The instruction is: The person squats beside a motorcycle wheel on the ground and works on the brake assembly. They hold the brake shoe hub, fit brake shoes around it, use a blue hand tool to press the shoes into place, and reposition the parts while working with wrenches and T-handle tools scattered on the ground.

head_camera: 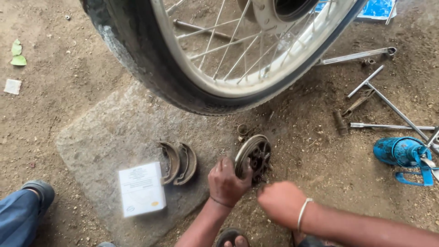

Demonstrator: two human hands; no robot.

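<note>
A round metal brake plate (256, 153) stands on edge on the dirt below a spoked motorcycle wheel (219, 59). My left hand (226, 182) grips the plate's near rim, fingers curled over it. My right hand (281, 201), with a silver bangle on the wrist, is closed just right of and below the plate; what it holds is hidden. Two curved worn brake shoes (179, 162) lie side by side on a flat stone slab (105, 137), left of my left hand. A small white box (141, 188) rests on the slab beside them.
Long metal wrenches (388, 107) and a rod (356, 56) lie on the dirt at the right. A blue oil can (404, 152) sits at the far right edge. Another person's shoe and blue trouser leg (25, 208) are at lower left. My sandalled foot (233, 238) is at the bottom.
</note>
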